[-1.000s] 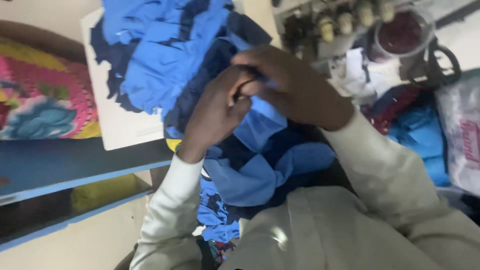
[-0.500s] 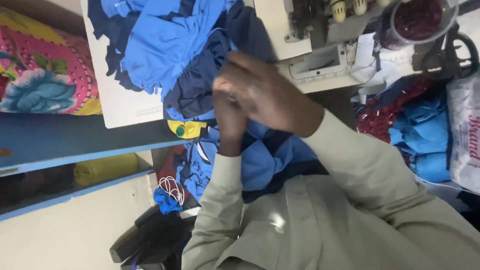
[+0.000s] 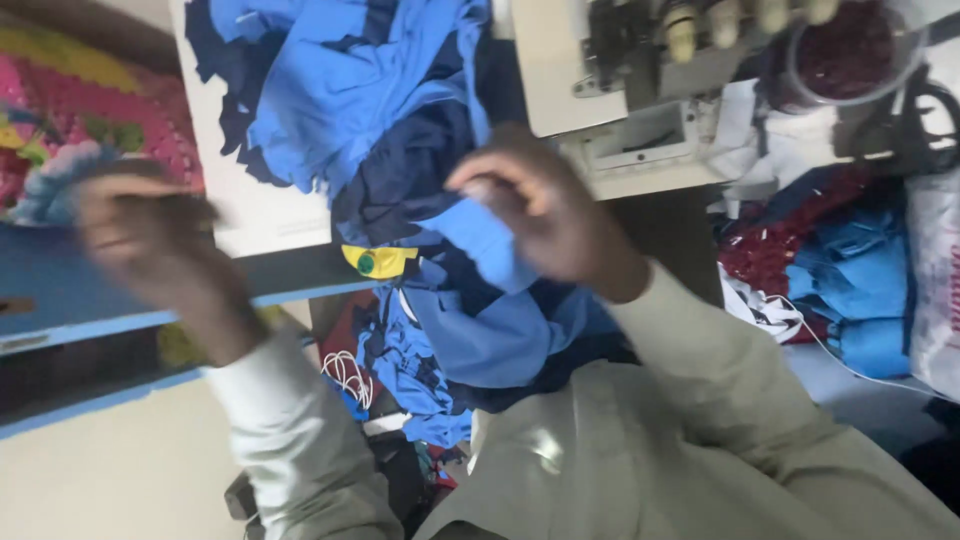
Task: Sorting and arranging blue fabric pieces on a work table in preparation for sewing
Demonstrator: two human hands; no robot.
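At centre frame, our right hand (image 3: pixel 545 215) pinches a blue cloth (image 3: pixel 490 250) in a narrow grip, below the cloth pile on the worktop (image 3: pixel 260 215). Our left hand (image 3: pixel 150 235), at the left, is blurred; we cannot tell its grip.

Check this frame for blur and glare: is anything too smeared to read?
Head view: the left hand is heavily motion-smeared, so its grip cannot be judged; the right hand is softer-edged but readable, pinching a piece of blue cloth. The sewing machine and the pile of blue fabric are mildly soft. Light is even and diffuse, with no strong glare or hard shadows.
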